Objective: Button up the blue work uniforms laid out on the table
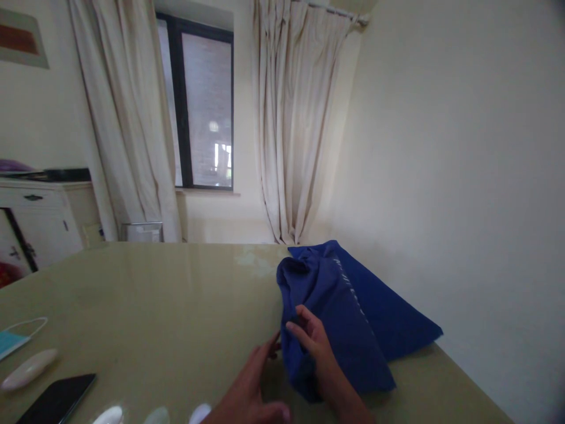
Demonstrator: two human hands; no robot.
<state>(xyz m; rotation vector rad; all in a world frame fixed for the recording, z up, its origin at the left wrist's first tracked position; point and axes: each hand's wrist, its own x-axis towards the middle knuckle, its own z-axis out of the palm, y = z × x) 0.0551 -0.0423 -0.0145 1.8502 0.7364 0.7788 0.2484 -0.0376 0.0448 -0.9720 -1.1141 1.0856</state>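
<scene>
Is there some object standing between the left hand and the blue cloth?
Nothing visible does. The left hand is right beside the near left edge of the blue cloth; touching or not, I cannot tell. The right hand is at the cloth. The phone lies away to the left.

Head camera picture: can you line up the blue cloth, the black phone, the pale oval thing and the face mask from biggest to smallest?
1. blue cloth
2. black phone, partly cut off
3. pale oval thing and face mask: unsure, because the picture's edge cuts off the mask
</scene>
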